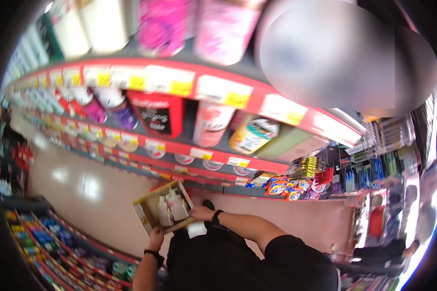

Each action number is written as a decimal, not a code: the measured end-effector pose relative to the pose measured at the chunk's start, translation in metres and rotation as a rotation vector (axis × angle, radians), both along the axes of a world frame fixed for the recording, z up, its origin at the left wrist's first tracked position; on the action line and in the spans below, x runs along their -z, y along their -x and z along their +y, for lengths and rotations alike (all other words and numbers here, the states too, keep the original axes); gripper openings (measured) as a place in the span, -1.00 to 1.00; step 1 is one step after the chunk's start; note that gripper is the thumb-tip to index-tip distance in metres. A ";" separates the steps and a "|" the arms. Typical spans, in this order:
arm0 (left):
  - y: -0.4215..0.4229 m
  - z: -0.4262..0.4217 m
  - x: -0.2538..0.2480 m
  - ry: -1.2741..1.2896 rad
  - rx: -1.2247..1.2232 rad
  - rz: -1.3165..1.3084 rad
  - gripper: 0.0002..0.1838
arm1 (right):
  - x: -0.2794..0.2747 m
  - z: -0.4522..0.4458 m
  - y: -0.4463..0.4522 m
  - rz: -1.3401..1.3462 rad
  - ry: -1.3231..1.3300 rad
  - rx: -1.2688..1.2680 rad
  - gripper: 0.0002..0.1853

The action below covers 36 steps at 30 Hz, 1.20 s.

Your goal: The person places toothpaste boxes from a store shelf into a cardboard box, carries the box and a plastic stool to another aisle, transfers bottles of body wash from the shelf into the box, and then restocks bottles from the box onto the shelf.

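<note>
An open cardboard box (142, 217) is held low in front of my body, above the aisle floor. White bottles (178, 207) stand together inside it, filling only part of the box. My left hand (156, 236) grips the near left corner, with a dark band on the wrist. At the right-hand side, my right hand (202, 213) closes on the box's edge, and a dark watch or band (217, 217) is on that wrist. Some fingers of both hands are hidden behind the cardboard.
A long store shelf (218, 155) with red price rails runs across, holding bottles, a red box (155, 114) and a yellow-labelled tub (254, 136). Orange packets (279, 186) lie lower right. Another stocked shelf (48, 242) stands left. A person in dark clothes (381, 252) is far right.
</note>
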<state>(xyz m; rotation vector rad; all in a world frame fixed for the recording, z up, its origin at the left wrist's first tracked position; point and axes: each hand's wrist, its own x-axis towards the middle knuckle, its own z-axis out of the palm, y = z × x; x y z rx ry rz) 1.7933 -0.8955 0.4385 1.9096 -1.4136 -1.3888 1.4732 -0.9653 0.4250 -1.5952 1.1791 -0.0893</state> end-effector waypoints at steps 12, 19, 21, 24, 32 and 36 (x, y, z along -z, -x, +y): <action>-0.049 -0.026 0.028 -0.196 0.284 -0.017 -0.71 | -0.058 0.046 0.090 -0.107 -0.158 0.686 -0.59; -0.023 -0.078 0.058 -0.371 0.520 -0.125 -0.77 | -0.105 0.029 0.098 -0.093 0.207 0.588 -0.55; 0.011 -0.103 0.050 -0.373 0.602 -0.148 -0.77 | -0.168 0.021 0.100 -0.180 0.216 0.640 -0.56; 0.059 -0.134 0.042 -0.375 0.729 -0.189 -0.77 | -0.247 0.018 0.112 -0.343 0.353 0.706 -0.59; 0.157 -0.177 0.029 -0.357 0.934 -0.229 -0.77 | -0.432 0.033 0.134 -0.692 0.695 0.753 -0.27; 0.177 -0.183 0.024 -0.352 0.982 -0.235 -0.77 | -0.503 0.043 0.129 -0.601 0.995 0.743 -0.15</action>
